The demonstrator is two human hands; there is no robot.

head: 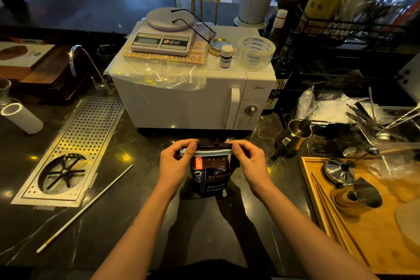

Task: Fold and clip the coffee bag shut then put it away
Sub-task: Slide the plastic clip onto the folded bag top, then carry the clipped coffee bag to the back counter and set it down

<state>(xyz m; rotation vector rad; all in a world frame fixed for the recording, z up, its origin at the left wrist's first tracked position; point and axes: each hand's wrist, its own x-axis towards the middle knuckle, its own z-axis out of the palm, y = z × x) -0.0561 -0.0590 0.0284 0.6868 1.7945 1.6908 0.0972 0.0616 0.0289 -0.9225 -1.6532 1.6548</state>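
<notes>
A dark brown coffee bag [210, 175] stands upright on the black counter just in front of the microwave. Its top is folded over, and a long pale clip [212, 152] lies across the fold. My left hand [175, 161] pinches the clip's left end and the bag's top corner. My right hand [246, 159] pinches the right end in the same way. Both thumbs press on the near side of the clip.
A white microwave [193, 98] stands right behind the bag, with a kitchen scale [162, 36] and tape roll [254, 52] on top. A perforated metal drip tray [75, 150] lies at left, a thin white stick [86, 207] beside it. A wooden tray [363, 223] with metal jugs sits at right.
</notes>
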